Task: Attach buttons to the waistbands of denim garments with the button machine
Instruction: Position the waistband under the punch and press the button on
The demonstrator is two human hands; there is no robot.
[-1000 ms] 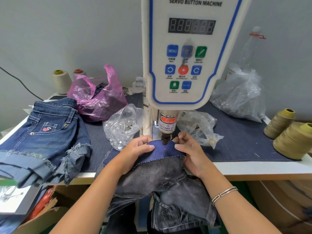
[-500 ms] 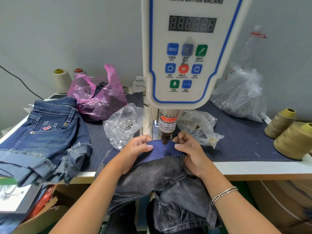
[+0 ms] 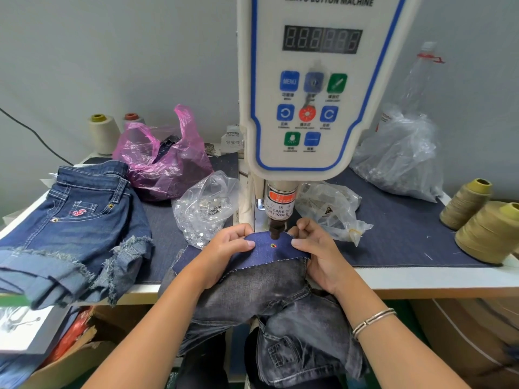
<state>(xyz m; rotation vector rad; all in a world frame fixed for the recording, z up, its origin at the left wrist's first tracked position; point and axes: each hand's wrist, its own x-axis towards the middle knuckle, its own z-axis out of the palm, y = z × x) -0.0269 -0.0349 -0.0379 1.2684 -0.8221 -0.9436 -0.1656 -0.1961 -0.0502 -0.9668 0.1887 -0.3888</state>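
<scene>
With both hands, left (image 3: 224,249) and right (image 3: 314,252), pinching the waistband (image 3: 269,248) flat under the punch (image 3: 275,231) at centre frame, fingertips could be struck if it fires.

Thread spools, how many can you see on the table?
4: a cream spool and a red-capped spool at the back left, partly behind the pink bag, plus two olive spools at the right edge. Others may be hidden.
</scene>
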